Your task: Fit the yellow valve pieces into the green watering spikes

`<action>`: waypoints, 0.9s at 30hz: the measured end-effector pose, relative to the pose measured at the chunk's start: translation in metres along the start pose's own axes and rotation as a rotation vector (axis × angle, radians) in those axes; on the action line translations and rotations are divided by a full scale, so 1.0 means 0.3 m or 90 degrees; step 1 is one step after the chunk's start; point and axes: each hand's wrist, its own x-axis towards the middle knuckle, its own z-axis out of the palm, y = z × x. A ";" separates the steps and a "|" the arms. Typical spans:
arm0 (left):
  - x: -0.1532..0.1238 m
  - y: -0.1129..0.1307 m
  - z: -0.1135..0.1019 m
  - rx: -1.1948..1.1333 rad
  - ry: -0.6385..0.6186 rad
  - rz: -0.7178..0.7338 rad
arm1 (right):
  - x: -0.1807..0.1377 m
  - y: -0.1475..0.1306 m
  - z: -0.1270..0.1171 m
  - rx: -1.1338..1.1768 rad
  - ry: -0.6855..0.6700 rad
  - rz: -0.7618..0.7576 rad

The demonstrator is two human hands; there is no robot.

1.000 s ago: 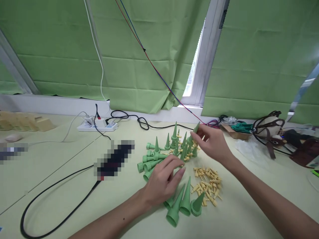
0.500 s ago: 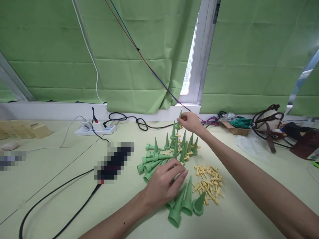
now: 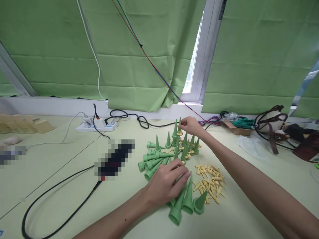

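Note:
Several green plastic cones stand upright in a cluster [image 3: 183,146] at the table's middle, some with small yellow pegs on them. My right hand [image 3: 190,126] reaches to the cluster's far side, fingers pinched on the tip of an upright green cone [image 3: 179,125]. My left hand [image 3: 167,182] lies curled over green cones that rest on their sides [image 3: 152,161]. More green cones [image 3: 185,202] lie just below that hand. A pile of loose yellow pegs [image 3: 208,183] sits to its right.
A white power strip [image 3: 97,125] with plugs and black cables [image 3: 129,118] lies at the back left. A thick black cable [image 3: 54,196] loops across the near left. Bags, straps and a clear plastic sheet [image 3: 271,132] crowd the back right. Green curtains hang behind.
My right hand carried a green cone from above the cluster's right side to its far edge and set it down there. My left hand stayed on the lying cones.

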 end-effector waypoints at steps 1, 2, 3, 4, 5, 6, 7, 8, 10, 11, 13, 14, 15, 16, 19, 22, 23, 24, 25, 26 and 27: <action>0.001 0.000 0.000 -0.001 -0.001 -0.001 | -0.001 -0.001 -0.001 0.001 -0.002 0.002; 0.002 0.000 -0.001 -0.002 0.001 -0.001 | -0.001 -0.003 -0.002 0.003 -0.003 0.004; 0.004 -0.001 -0.002 -0.005 0.004 -0.001 | -0.003 -0.004 -0.003 0.006 -0.004 0.007; 0.006 -0.001 -0.003 -0.009 0.008 0.000 | -0.004 -0.006 -0.003 0.009 -0.005 0.010; 0.008 -0.002 -0.004 -0.013 0.013 0.001 | -0.006 -0.008 -0.004 0.013 -0.004 0.014; 0.010 -0.003 -0.004 -0.016 0.017 0.000 | -0.009 -0.010 -0.004 0.018 -0.003 0.017; 0.010 -0.004 -0.005 -0.020 0.020 -0.003 | -0.011 -0.011 -0.005 0.023 -0.001 0.020; 0.011 -0.006 -0.004 -0.024 0.023 -0.008 | -0.014 -0.012 -0.006 0.028 0.002 0.023; 0.009 -0.008 -0.003 -0.029 0.028 -0.018 | -0.020 -0.014 -0.009 0.040 0.011 0.027; 0.008 -0.009 -0.002 -0.030 0.031 -0.022 | -0.023 -0.014 -0.012 0.046 0.017 0.030; 0.006 -0.011 0.000 -0.026 0.045 -0.027 | -0.030 -0.014 -0.018 0.056 0.033 0.033; 0.006 -0.011 0.000 -0.024 0.059 -0.030 | -0.034 -0.014 -0.021 0.060 0.043 0.035; 0.007 -0.012 -0.001 -0.020 0.076 -0.034 | -0.039 -0.014 -0.026 0.063 0.052 0.038; 0.008 -0.013 -0.002 -0.014 0.097 -0.040 | -0.046 -0.015 -0.031 0.065 0.068 0.039; 0.016 -0.021 -0.014 0.033 0.171 -0.057 | -0.088 -0.025 -0.053 0.079 0.160 0.029; 0.028 -0.037 -0.037 0.147 0.212 -0.077 | -0.166 -0.044 -0.086 0.103 0.272 -0.061; 0.032 -0.044 -0.047 0.185 0.205 -0.094 | -0.198 -0.052 -0.098 0.105 0.288 -0.097; 0.036 -0.052 -0.058 0.215 0.187 -0.121 | -0.232 -0.058 -0.108 0.106 0.301 -0.134; 0.040 -0.061 -0.068 0.240 0.162 -0.157 | -0.267 -0.063 -0.115 0.099 0.308 -0.166; 0.043 -0.070 -0.078 0.261 0.123 -0.194 | -0.301 -0.066 -0.118 0.092 0.307 -0.195; 0.046 -0.080 -0.086 0.276 0.075 -0.230 | -0.333 -0.066 -0.117 0.090 0.305 -0.212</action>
